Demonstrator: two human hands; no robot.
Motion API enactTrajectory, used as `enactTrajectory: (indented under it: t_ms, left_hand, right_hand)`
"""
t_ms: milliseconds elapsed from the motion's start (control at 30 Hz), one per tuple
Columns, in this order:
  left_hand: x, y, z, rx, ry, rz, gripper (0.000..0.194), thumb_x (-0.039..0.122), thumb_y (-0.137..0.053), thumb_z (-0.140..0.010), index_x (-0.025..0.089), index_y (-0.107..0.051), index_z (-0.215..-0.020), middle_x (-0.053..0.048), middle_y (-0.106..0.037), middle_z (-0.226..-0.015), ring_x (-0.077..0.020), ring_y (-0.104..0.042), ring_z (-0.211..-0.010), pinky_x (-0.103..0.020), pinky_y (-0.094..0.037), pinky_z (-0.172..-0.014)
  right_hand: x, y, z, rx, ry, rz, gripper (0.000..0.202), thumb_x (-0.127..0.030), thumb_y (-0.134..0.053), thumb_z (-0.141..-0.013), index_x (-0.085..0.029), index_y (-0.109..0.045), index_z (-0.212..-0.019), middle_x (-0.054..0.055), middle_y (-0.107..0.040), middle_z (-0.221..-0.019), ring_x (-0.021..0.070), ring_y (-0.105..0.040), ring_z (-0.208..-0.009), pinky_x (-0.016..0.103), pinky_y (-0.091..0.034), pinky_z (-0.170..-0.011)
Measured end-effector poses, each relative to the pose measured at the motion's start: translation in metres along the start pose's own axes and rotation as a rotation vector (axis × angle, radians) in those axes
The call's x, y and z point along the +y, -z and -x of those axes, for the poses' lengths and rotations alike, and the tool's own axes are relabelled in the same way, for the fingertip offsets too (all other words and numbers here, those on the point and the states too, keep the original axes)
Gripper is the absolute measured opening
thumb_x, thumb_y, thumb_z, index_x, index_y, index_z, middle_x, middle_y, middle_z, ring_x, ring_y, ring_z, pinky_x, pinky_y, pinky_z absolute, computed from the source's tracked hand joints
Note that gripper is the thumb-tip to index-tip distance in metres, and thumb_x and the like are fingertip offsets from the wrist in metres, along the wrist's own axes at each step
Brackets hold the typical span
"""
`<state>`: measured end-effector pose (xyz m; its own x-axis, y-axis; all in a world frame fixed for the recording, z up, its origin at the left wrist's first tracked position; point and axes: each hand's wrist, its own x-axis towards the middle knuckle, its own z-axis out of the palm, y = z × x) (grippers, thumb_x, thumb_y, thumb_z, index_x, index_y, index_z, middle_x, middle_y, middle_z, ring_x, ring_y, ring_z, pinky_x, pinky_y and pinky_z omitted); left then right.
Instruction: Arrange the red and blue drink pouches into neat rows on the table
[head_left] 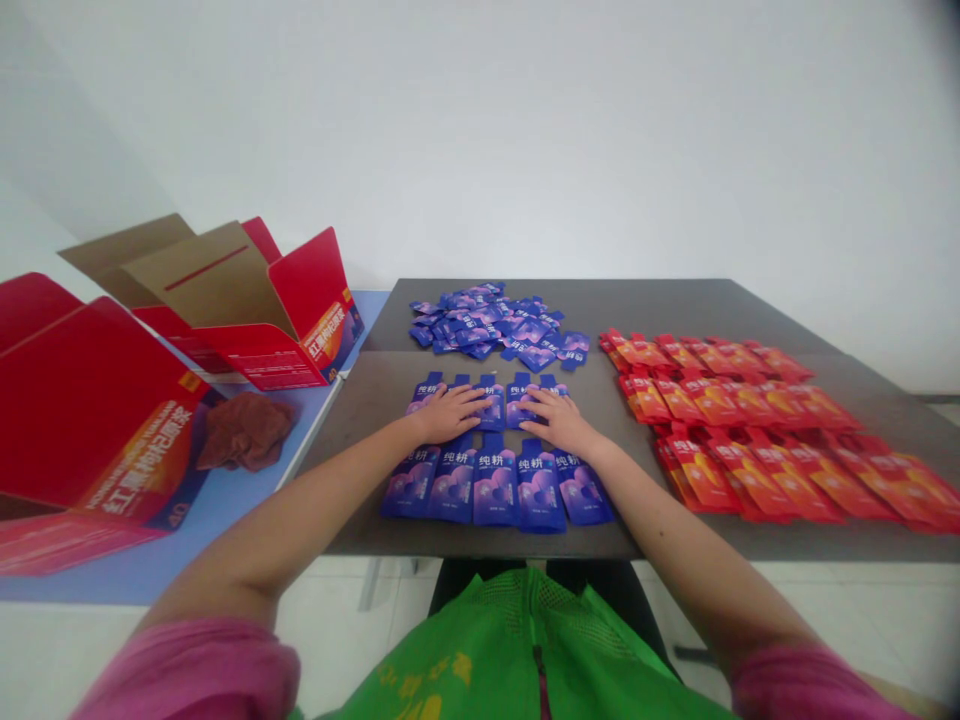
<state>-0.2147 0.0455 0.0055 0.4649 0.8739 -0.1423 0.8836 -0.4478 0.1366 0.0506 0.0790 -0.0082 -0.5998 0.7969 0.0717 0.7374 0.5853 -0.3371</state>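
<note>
Both hands are palm down with fingers lightly spread, pinching nothing visible: the left hand (450, 412) rests on the left part of the far row (496, 413) of blue pouches, the right hand (559, 420) on its right part. That row lies on the dark table (645, 305), just beyond a near row (495, 490) of five; its own count is partly hidden by the hands. The step in hand is judged to be squaring up the far row; the next move would call for light, even pressure and a clean lift, leaving the pouches undisturbed. In both rows the narrow necks point away from the person, long axes running near to far, the near row's outer pouches slightly splayed. Beyond lies a loose pile (480, 325) of blue pouches, mixed in direction; red pouches (709, 400) lie in rows at right.
</note>
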Motion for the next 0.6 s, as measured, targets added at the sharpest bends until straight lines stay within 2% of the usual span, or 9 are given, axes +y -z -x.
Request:
enactTrajectory:
  t_ms: [133,200,267,333,433,500,600]
  left_hand:
    - [0.002,0.009,0.013,0.15,-0.011,-0.001,0.047,0.04,-0.036,-0.099,0.033,-0.039,-0.145,-0.003,-0.031,-0.157,-0.0267,-0.024,-0.144,-0.057,-0.014,-0.115]
    - [0.008,0.017,0.032,0.228,-0.049,0.034,0.046,0.039,-0.037,-0.099,0.031,-0.042,-0.144,-0.004,-0.036,-0.154,-0.0242,-0.029,-0.142,-0.054,-0.015,-0.117]
    - [0.019,0.021,0.057,0.249,-0.14,0.098,0.045,0.037,-0.041,-0.098,0.029,-0.045,-0.142,-0.006,-0.042,-0.151,-0.0218,-0.034,-0.14,-0.049,-0.018,-0.117]
    - [0.032,0.02,0.084,0.207,-0.245,0.168,0.046,0.036,-0.046,-0.096,0.03,-0.046,-0.142,-0.006,-0.044,-0.149,-0.0212,-0.035,-0.14,-0.047,-0.021,-0.117]
    - [0.046,0.01,0.112,0.091,-0.305,0.202,0.049,0.038,-0.051,-0.094,0.035,-0.044,-0.142,-0.004,-0.042,-0.151,-0.0238,-0.031,-0.142,-0.05,-0.022,-0.116]
    - [0.049,0.001,0.119,0.042,-0.286,0.187,0.047,0.04,-0.05,-0.094,0.037,-0.045,-0.141,-0.003,-0.041,-0.152,-0.0258,-0.028,-0.144,-0.054,-0.019,-0.116]
    - [0.046,-0.008,0.117,0.036,-0.264,0.166,0.044,0.043,-0.048,-0.095,0.036,-0.048,-0.139,-0.002,-0.042,-0.151,-0.0272,-0.029,-0.143,-0.056,-0.015,-0.116]
  right_hand:
    - [-0.002,0.012,0.015,0.114,0.006,-0.007,0.047,-0.043,-0.057,-0.089,-0.03,-0.055,-0.135,0.006,-0.042,-0.15,0.0305,-0.032,-0.141,0.058,-0.022,-0.114]
    - [-0.006,0.019,0.037,0.139,0.049,-0.066,0.048,-0.043,-0.057,-0.09,-0.03,-0.053,-0.136,0.007,-0.044,-0.149,0.0288,-0.035,-0.14,0.057,-0.022,-0.114]
    - [-0.013,0.023,0.067,0.094,0.13,-0.161,0.048,-0.044,-0.054,-0.091,-0.03,-0.053,-0.136,0.007,-0.044,-0.149,0.0262,-0.037,-0.139,0.053,-0.027,-0.114]
    - [-0.022,0.021,0.098,0.001,0.188,-0.218,0.05,-0.048,-0.053,-0.091,-0.032,-0.051,-0.138,0.005,-0.038,-0.153,0.0261,-0.032,-0.141,0.051,-0.027,-0.114]
    - [-0.036,0.011,0.127,-0.098,0.212,-0.174,0.055,-0.056,-0.054,-0.088,-0.037,-0.048,-0.14,0.001,-0.034,-0.155,0.0303,-0.023,-0.145,0.059,-0.019,-0.115]
    - [-0.042,0.004,0.131,-0.095,0.21,-0.108,0.058,-0.058,-0.056,-0.086,-0.037,-0.048,-0.14,0.001,-0.035,-0.154,0.0326,-0.022,-0.145,0.062,-0.013,-0.115]
    - [-0.044,-0.003,0.123,-0.063,0.197,-0.034,0.056,-0.054,-0.058,-0.086,-0.034,-0.051,-0.138,0.003,-0.037,-0.153,0.0332,-0.026,-0.143,0.063,-0.013,-0.114]
